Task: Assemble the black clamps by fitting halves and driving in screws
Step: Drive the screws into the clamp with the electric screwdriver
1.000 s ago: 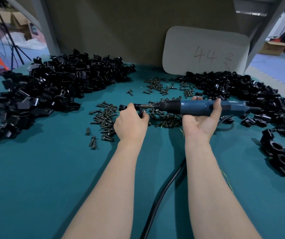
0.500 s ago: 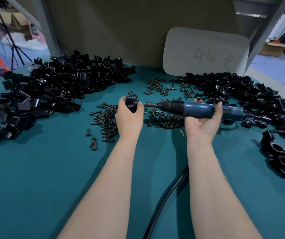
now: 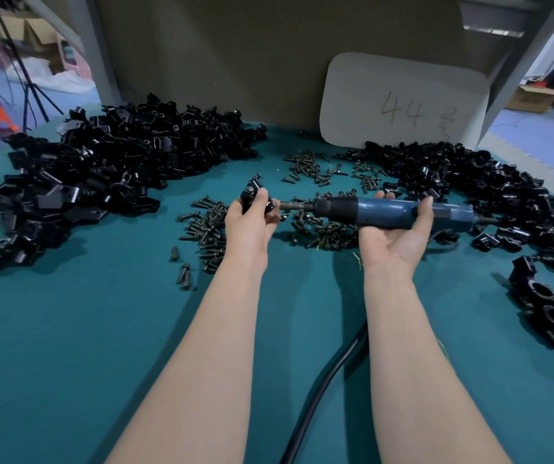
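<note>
Left hand (image 3: 248, 226) pinches a black clamp (image 3: 254, 199) at centre, thumb across it. Right hand (image 3: 393, 241), palm up, curls its fingers round the blue screwdriver (image 3: 393, 212), whose bit touches the clamp's right side. Loose screws (image 3: 207, 226) lie beneath on the tabletop (image 3: 68, 363). Clamp halves (image 3: 101, 179) are heaped at ten o'clock, with a second heap (image 3: 490, 192) at two. A numbered card (image 3: 403, 102) stands at one, and a black cable (image 3: 322, 380) trails at six.

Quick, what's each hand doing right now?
Left hand: grips a black clamp.
Right hand: holds the blue electric screwdriver, fingers curled round it.
</note>
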